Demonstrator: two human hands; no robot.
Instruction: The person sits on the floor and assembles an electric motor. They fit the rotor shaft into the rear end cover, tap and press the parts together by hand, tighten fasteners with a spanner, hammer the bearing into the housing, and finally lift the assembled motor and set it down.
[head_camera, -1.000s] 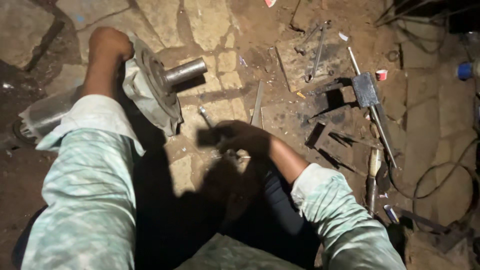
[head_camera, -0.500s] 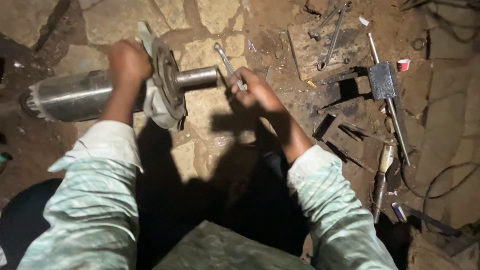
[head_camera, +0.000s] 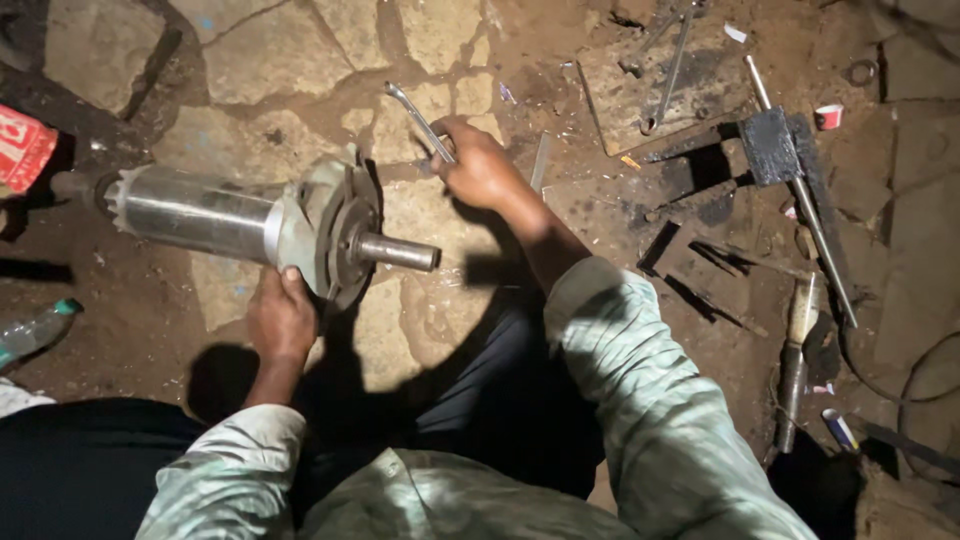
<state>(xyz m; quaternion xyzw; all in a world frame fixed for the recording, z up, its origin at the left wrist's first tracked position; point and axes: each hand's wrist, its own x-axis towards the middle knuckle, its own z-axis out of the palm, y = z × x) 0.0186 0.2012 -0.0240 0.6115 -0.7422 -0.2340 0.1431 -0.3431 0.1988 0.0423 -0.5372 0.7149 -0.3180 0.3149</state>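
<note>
Head view: the left hand (head_camera: 281, 322) is gripping the lower rim of the round grey flange on a long silver cylindrical metal motor body (head_camera: 235, 222), which is lying sideways on the cracked stone floor (head_camera: 270, 60). The right hand (head_camera: 480, 165) is closing around a slim steel spanner (head_camera: 418, 118), lifting it just beyond the protruding shaft (head_camera: 398, 251). A black-headed hammer (head_camera: 785, 160) is lying well apart on the right.

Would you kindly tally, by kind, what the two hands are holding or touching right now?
Cylindrical metal motor body with shaft, under the left hand: 1
Spanner, in the right hand: 1
Total: 2
</note>
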